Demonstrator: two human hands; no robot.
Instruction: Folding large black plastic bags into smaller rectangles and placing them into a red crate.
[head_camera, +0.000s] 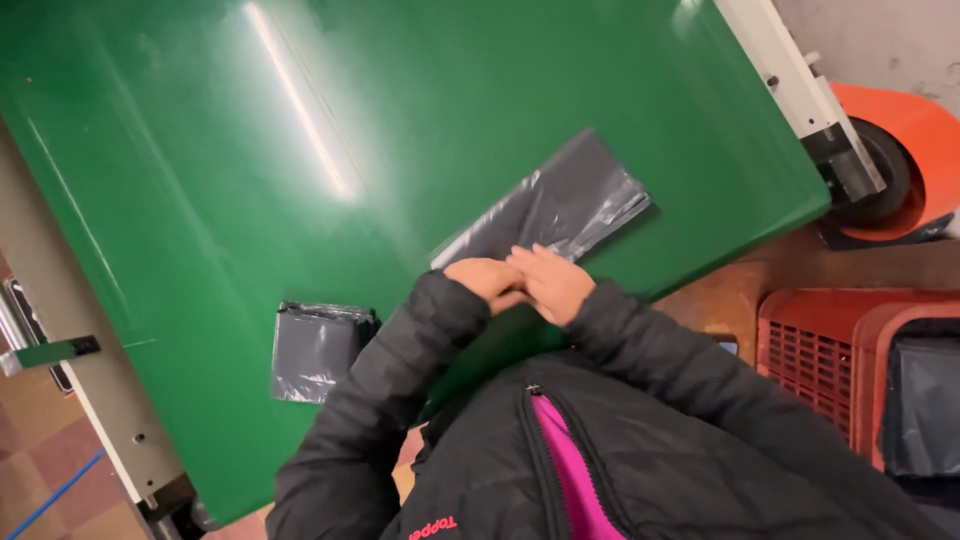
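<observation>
Head view: both hands, left hand (487, 280) and right hand (552, 283), are pressed flat, fingers loosely closed, on the near end of a grey plastic bag (560, 205) laid on the green bench (250, 150), judged light, limp, slippery, best gripped at an edge.

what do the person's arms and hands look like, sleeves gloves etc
Both arms wear black quilted puffer sleeves. The left hand and right hand are bare: no gloves, and no rings or watch visible. The jacket's open zip shows a pink lining.

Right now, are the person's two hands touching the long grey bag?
Touching. The head view shows the left hand and right hand pressed on the long grey bag's near end.
</observation>
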